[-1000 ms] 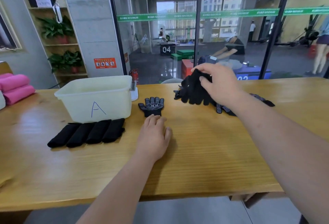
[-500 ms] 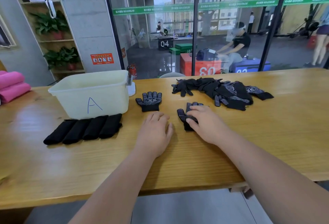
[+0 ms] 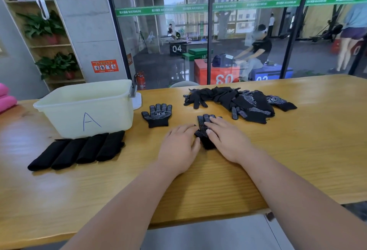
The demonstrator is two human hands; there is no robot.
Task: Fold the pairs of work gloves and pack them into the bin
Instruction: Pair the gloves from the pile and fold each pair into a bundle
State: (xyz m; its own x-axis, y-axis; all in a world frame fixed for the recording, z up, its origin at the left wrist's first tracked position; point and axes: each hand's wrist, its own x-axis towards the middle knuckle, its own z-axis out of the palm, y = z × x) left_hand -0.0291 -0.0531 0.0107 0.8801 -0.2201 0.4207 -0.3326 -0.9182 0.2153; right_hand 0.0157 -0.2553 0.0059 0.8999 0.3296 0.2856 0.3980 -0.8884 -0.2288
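Wooden counter [image 3: 297, 150] by glass wall [image 3: 248, 31]. Dotted glove [image 3: 201, 128] laid flat, pinned for smoothing, likely. Right hand [image 3: 228, 140] fingers straight on top; left hand [image 3: 178, 146] fingers flat at its edge. Likely mate [image 3: 157, 115] waiting near bin [image 3: 87, 110]. Folded pairs [image 3: 77, 150] lined before bin, unpacked. Pile [image 3: 238, 102] behind.

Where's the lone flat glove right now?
Head view, centre-left on the table: the lone glove lies just right of the bin, ahead of the left hand.
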